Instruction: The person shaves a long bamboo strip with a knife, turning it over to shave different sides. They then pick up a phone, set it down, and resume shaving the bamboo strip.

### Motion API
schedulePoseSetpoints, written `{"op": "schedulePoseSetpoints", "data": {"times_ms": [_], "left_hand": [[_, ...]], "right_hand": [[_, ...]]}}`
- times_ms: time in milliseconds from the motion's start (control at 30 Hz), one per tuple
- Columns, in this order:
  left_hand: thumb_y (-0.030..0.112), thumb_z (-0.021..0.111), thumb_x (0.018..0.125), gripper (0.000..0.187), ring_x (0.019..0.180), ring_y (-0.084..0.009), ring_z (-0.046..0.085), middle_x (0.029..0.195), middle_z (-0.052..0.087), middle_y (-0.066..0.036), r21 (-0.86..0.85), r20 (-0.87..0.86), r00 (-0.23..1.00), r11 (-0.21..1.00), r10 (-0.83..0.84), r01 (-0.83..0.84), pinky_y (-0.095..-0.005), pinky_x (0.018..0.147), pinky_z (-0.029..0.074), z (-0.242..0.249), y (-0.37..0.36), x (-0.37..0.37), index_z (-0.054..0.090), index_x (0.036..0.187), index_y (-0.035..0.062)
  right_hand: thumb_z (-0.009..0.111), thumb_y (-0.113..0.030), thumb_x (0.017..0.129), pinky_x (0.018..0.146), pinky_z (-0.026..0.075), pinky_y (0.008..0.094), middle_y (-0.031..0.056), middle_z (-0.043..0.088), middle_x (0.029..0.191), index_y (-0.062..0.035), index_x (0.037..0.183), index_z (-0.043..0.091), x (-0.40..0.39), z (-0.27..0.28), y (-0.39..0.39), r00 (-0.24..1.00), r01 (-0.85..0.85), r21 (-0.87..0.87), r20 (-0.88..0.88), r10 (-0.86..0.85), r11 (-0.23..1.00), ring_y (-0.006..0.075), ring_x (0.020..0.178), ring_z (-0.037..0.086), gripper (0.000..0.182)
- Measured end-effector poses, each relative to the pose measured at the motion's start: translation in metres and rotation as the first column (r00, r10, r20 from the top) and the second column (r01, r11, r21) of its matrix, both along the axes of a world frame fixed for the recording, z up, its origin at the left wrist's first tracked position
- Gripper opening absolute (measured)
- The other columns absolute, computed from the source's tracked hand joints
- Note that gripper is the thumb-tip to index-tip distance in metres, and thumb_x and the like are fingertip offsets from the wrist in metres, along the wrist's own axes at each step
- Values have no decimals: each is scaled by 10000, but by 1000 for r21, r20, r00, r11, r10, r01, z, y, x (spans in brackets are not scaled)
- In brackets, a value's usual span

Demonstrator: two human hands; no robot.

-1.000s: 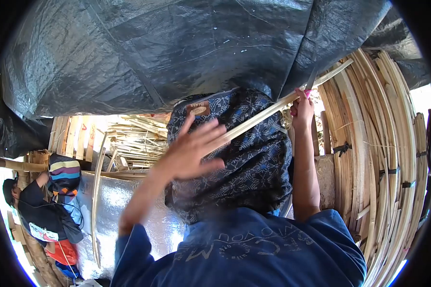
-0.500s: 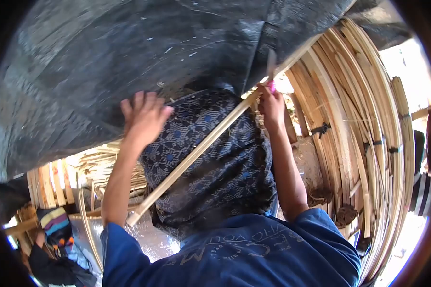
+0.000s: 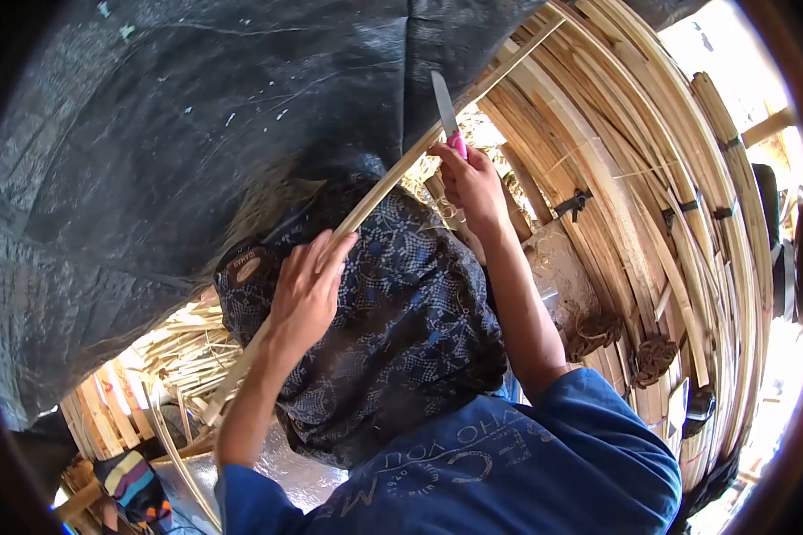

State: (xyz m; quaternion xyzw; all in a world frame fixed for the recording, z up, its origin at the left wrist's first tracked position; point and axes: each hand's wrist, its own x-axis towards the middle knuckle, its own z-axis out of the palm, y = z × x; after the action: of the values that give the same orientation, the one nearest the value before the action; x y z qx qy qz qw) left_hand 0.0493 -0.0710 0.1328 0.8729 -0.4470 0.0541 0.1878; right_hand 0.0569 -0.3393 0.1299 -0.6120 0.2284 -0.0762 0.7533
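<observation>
Dark tarpaulin (image 3: 196, 134), strip (image 3: 379, 193) under left grip (image 3: 305, 294)

Wooden strip (image 3: 393, 178): your left hand (image 3: 308, 285) and forearm hide part of its lower length.
Knife (image 3: 443, 102): your right hand (image 3: 473, 183) covers the pink handle's lower end.
Blue shirt (image 3: 509, 499): its smallest lettering (image 3: 413, 480) is too tiny to read; the bottom edge crops it.
Dark tarp (image 3: 187, 169): cut off by the top edge.
</observation>
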Motion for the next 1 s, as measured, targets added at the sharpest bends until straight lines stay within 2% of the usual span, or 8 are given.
{"op": "schedulePoseSetpoints", "data": {"times_ms": [233, 333, 433, 567, 733, 867, 933, 1000], "left_hand": [[83, 548, 939, 389, 904, -325, 628, 1098, 611, -174, -80, -110, 966, 967, 233, -242, -409, 679, 536, 7, 5, -39, 487, 1316, 10], [146, 491, 979, 364, 865, -348, 641, 1117, 601, -185, -21, -393, 872, 945, 293, -327, -407, 692, 539, 8, -3, -47, 484, 1315, 5], [210, 443, 1005, 351, 782, -372, 652, 1015, 638, -192, -37, -309, 875, 914, 374, -404, -422, 653, 523, -7, -9, -55, 491, 1291, 11], [274, 498, 989, 262, 657, -360, 650, 769, 661, -163, -77, -467, 786, 867, 405, -493, -431, 575, 488, -7, -4, -55, 557, 1081, 35], [318, 535, 977, 291, 606, -354, 632, 667, 630, -142, -36, -703, 636, 876, 319, -480, -426, 535, 452, -3, 2, -50, 552, 873, 47], [313, 565, 972, 317, 495, -160, 572, 553, 547, -59, -101, -675, 672, 864, 306, -494, -332, 485, 394, -11, -2, -53, 555, 826, 32], [322, 542, 973, 289, 588, -366, 622, 633, 616, -147, -95, -651, 670, 837, 357, -539, -430, 525, 442, -9, -4, -54, 552, 867, 54], [321, 547, 970, 287, 586, -368, 620, 632, 614, -151, -88, -613, 690, 834, 385, -544, -431, 520, 445, -3, -5, -56, 551, 864, 55]], "right_hand": [[385, -476, 1018, 492, 279, 219, -42, 401, 632, -32, 934, 599, -73, -18, -15, 998, 33, -115, -41, -38, 993, 53, 543, 361, 500], [390, -426, 1031, 511, 312, 225, -32, 426, 648, -29, 918, 568, -98, -45, -11, 994, 101, -190, -28, -108, 977, 56, 564, 388, 449], [418, -336, 1038, 536, 358, 242, -23, 461, 663, -26, 913, 534, -106, -55, 1, 981, 173, -317, 135, -136, 933, 64, 591, 423, 354], [525, -266, 997, 564, 400, 263, 13, 524, 671, -21, 918, 523, -109, -38, 9, 996, -30, -335, 66, 55, 942, 88, 609, 483, 258], [609, -356, 927, 510, 478, 408, 110, 583, 587, -50, 833, 579, -93, -12, 25, 827, -317, -836, -13, 562, 448, 310, 500, 591, 322], [550, -424, 962, 415, 366, 318, 75, 534, 524, -12, 772, 594, -67, -23, 2, 965, -159, -796, -1, 262, 584, 131, 438, 493, 456], [522, -433, 974, 415, 352, 311, 69, 523, 515, -7, 748, 595, -57, -20, -14, 995, -76, -862, -33, 94, 501, 109, 448, 482, 488], [501, -430, 978, 409, 390, 322, 61, 539, 512, -34, 762, 623, -59, -16, -9, 970, -241, -777, -170, 175, 581, 109, 445, 496, 467]]}}
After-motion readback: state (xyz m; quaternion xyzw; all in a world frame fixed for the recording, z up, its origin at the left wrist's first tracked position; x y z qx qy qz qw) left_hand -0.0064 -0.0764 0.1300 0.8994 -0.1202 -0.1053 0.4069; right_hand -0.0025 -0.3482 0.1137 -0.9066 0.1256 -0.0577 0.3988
